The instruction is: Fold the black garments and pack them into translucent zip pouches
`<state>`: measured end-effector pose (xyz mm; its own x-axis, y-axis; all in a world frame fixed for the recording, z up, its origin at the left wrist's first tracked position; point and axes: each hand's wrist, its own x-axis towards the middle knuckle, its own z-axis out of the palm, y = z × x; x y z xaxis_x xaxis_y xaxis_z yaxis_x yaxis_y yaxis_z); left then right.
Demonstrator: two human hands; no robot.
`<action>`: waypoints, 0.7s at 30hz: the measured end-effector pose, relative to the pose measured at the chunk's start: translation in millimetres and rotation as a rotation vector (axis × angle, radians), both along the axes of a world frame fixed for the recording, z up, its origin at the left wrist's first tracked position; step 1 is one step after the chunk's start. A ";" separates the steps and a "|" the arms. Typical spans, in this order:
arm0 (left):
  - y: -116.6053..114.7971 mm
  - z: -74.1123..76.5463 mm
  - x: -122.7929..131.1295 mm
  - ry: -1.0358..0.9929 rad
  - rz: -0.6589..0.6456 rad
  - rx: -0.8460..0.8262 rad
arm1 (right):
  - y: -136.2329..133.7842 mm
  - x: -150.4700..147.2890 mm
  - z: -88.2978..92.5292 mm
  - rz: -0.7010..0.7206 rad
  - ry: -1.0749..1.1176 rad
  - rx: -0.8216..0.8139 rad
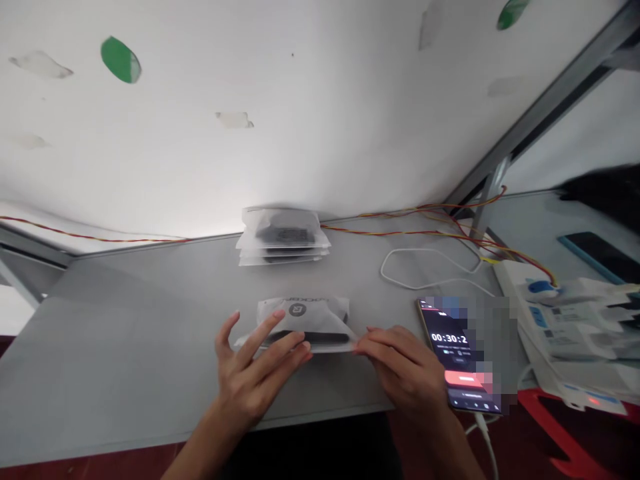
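A frosted white pouch [320, 310] with a dark printed logo lies on the table before me, and a dark item shows through its near side. Spread across the pouch's left part are the fingers of my left hand [257, 377], stretched out and touching its surface. At the near right corner my right hand [407, 367] is closed, pinching the pouch's edge between thumb and fingers. Behind it sits a stack of similar pouches [283, 235], with dark contents visible through the top one.
A phone [457, 357] with a lit timer lies right of my right hand, a white cable [483, 433] plugged into it. Another white cable [387, 263] loops behind it. Twisted red and yellow wires [390, 232] run along the white wall. More pouches [575, 320] lie further right.
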<state>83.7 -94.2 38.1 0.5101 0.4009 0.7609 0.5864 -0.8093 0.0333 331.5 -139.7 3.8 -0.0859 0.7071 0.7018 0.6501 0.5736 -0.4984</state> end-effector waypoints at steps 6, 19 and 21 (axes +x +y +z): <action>-10.5 18.7 0.3 -0.007 0.038 -0.053 | -8.0 4.5 16.1 -0.031 0.019 0.011; -28.4 54.1 -3.8 0.008 0.090 -0.295 | -20.2 3.3 43.7 -0.091 -0.040 -0.096; -28.8 52.4 -5.6 0.004 0.095 -0.309 | -21.0 3.2 40.9 -0.096 -0.035 -0.099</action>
